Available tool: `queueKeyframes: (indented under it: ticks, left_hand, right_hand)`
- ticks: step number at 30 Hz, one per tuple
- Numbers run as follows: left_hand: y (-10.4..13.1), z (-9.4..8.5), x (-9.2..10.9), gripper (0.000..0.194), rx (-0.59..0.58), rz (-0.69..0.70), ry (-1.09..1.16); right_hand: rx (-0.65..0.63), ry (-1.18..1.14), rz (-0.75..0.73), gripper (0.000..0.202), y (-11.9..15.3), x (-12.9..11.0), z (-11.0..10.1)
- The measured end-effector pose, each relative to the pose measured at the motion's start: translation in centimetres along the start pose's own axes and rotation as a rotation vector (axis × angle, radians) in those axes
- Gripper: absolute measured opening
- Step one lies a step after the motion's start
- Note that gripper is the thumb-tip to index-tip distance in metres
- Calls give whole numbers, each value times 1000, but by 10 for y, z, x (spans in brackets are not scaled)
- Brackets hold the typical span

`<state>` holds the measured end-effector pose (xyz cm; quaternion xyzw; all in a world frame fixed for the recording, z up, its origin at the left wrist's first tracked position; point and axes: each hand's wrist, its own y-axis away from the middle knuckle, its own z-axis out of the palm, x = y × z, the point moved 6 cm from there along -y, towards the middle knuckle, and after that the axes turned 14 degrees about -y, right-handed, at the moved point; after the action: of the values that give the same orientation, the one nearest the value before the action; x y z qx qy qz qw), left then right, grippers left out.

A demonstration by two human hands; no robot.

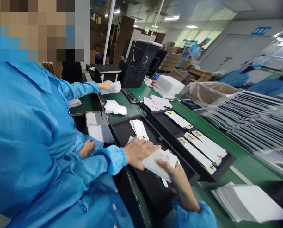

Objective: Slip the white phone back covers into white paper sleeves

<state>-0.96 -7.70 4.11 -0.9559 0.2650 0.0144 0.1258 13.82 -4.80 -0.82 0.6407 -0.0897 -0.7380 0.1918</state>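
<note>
Low in the middle, my right hand point(180, 177) pinches a white, slightly translucent sheet point(161, 163) between thumb and fingers. My left hand point(140, 152) grips the same sheet at its left edge, its fingers partly over it. Both hands are above a black tray point(122, 126). Inside that tray lies a fanned stack of white phone-shaped pieces point(139, 128) with camera holes. In an adjoining black tray point(155, 118) are several similar long white pieces point(194, 152) with yellow ends. Whatever lies directly under the sheet is mostly hidden.
Beside me on the left, a co-worker's hand point(105, 85) holds a white bundle point(114, 87). White sheets point(115, 107) lie on the green table point(241, 158). A white stack point(255, 201) sits at lower right, with piled trays point(257, 120) behind. A white block point(168, 86) stands farther back.
</note>
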Motion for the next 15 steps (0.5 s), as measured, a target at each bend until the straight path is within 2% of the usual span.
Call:
queueKeyframes:
  ticks: [5, 8, 12, 15]
  left_hand:
    - [-11, 2, 0, 95, -17, -11, -33]
    - [-15, 0, 0, 89, -3, -13, -37]
    - [-19, -5, -1, 84, 26, -10, -37]
    - [-23, -8, -3, 88, 22, -14, -32]
  right_hand:
    - [103, 37, -94, 51, -3, -9, -11]
    - [104, 51, -138, 50, -3, -15, -14]
    - [124, 9, -127, 49, -3, -22, -12]
    - [161, -43, -82, 49, -1, -28, -8]
